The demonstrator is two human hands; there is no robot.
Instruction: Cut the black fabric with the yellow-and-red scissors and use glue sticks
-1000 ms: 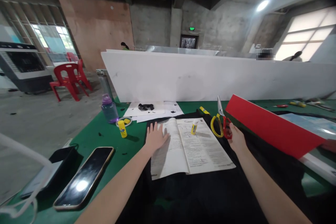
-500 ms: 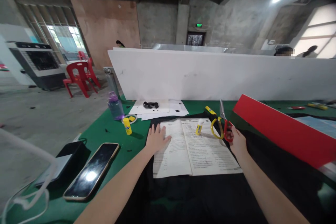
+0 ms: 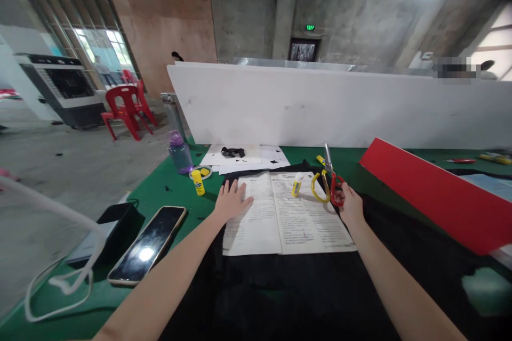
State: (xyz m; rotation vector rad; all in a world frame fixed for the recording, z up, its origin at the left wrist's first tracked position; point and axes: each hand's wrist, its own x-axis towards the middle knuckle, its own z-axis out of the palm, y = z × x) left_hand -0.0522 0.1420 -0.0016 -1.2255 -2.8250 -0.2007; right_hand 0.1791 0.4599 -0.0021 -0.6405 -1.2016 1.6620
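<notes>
An opened book [image 3: 256,224] with printed pages lies on a black cloth [image 3: 280,293]. My left hand [image 3: 232,201] rests flat on the book's left edge, fingers spread. Beside the right page, my right hand [image 3: 351,203] grips scissors [image 3: 328,160] by their red handle loop. The other loop is yellow, and the blades point up and away from me, looking closed. A yellow glue stick [image 3: 296,185] with a white top stands on the right page. Partly behind the scissors lies another yellow stick-shaped item [image 3: 320,160].
On the green table [image 3: 156,186] at left are a phone [image 3: 150,245], a black box [image 3: 108,229], a white cable, a purple bottle [image 3: 181,155], a yellow tube [image 3: 198,183] and a tape roll. White papers [image 3: 256,155], a white partition [image 3: 320,106] and a red board [image 3: 432,192] surround the book.
The book, the black cloth and the glue stick on it have shifted slightly left across the table. Both hands moved left with them, the scissors still in the right. The camera view has tilted down slightly.
</notes>
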